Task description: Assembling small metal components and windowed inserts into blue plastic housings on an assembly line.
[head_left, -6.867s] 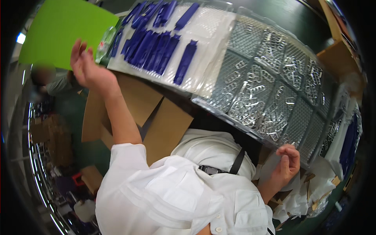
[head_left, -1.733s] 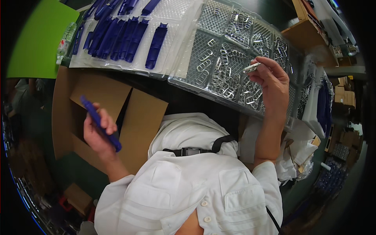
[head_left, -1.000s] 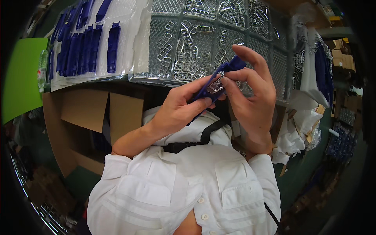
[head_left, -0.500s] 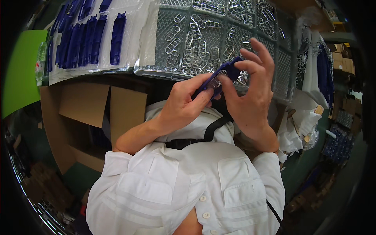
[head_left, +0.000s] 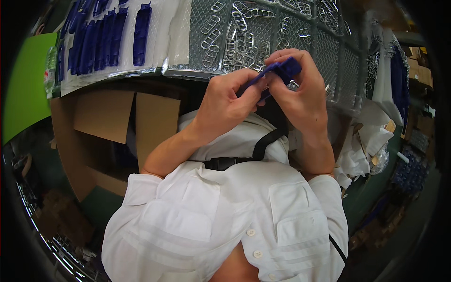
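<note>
Between my two hands is a long dark-blue plastic piece (head_left: pixel 287 69), tilted up toward the right. My left hand (head_left: pixel 233 95) is closed on its lower left end. Around its upper right end my right hand (head_left: pixel 300 89) is closed too, fingers behind it and thumb on its near face. A bit of shiny metal (head_left: pixel 293 85) shows by the right thumb; most of it is hidden. Just beyond the hands, bent metal wire clips (head_left: pixel 242 47) lie in a clear compartmented plastic tray (head_left: pixel 195 70).
Several similar blue plastic pieces (head_left: pixel 142 35) lie in rows on white sheeting (head_left: pixel 162 28) at the far left. An opened cardboard box (head_left: pixel 105 113) stands below the table edge at left. Crumpled white wrapping (head_left: pixel 354 152) is at right. A bright green panel (head_left: pixel 28 84) borders the left.
My right hand's fingers, raised and spread before, have folded round the upper end of the blue piece. That end has turned. The left hand keeps its hold.
</note>
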`<state>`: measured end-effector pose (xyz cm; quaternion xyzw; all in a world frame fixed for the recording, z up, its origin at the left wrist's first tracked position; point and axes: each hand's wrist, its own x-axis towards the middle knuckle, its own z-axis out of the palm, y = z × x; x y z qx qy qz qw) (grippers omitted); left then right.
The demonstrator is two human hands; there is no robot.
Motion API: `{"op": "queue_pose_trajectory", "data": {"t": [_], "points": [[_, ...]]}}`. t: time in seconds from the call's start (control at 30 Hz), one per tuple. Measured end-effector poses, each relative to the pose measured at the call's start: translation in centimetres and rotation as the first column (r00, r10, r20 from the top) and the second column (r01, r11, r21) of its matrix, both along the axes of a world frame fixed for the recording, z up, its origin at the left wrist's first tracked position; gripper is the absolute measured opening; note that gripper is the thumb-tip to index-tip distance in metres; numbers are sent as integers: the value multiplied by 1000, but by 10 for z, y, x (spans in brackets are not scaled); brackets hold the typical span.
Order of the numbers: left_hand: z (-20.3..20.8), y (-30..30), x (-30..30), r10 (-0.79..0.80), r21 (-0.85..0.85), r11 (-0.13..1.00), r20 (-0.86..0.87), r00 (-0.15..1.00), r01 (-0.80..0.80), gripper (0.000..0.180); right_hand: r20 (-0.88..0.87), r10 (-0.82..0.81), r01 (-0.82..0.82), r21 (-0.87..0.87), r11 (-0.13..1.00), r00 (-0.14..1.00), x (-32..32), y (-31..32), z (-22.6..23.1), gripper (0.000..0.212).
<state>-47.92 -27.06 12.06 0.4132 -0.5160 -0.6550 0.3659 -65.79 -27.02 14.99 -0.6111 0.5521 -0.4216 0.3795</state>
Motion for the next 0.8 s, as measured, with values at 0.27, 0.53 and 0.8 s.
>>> {"op": "queue_pose_trajectory", "data": {"t": [0.27,0.53,0.8], "points": [[4,-12,2,66,-193,981,169,983,-32,23,-42,-1,-4,-122,993,999,-2,-14,-4,28],[42,-4,32,-149,-411,878,254,956,246,47,357,145,5,-388,922,923,-25,-5,-6,33],[39,-5,27,98,-648,758,226,969,74,56,361,185,-48,-358,933,914,-29,-14,-9,41]]}}
